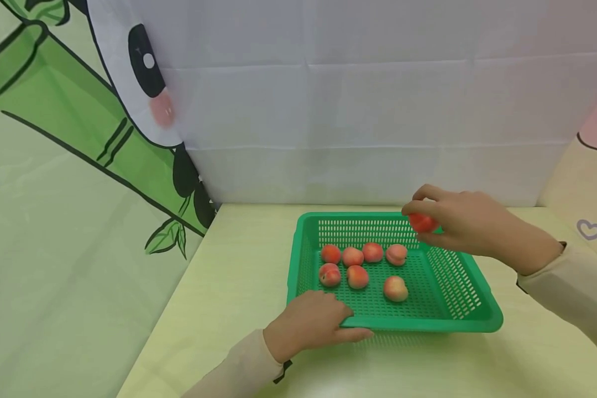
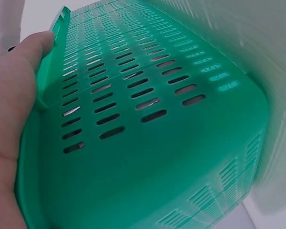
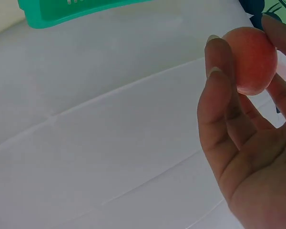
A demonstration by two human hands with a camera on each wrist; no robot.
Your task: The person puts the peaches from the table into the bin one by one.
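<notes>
A green plastic basket (image 1: 378, 326) with slotted walls holds several red-and-yellow peaches (image 1: 357, 277), most of them grouped toward its left half. One peach (image 1: 395, 289) sits apart, nearer the front. At the basket's front left corner, my left hand (image 1: 312, 323) grips the rim, its thumb along the outside. The left wrist view shows the slotted outer wall (image 2: 148, 143) beside that hand (image 2: 9, 129). Above the back right part of the basket, my right hand (image 1: 470, 224) pinches a red peach (image 3: 251, 60) between thumb and fingers, clear of the basket floor.
Beneath the basket is a pale yellow table (image 1: 219, 293). A white cloth backdrop (image 1: 378, 110) hangs behind it. On the left stands a green printed cloth (image 1: 69, 232) with bamboo drawings, and another printed cloth (image 1: 589, 188) is at the right.
</notes>
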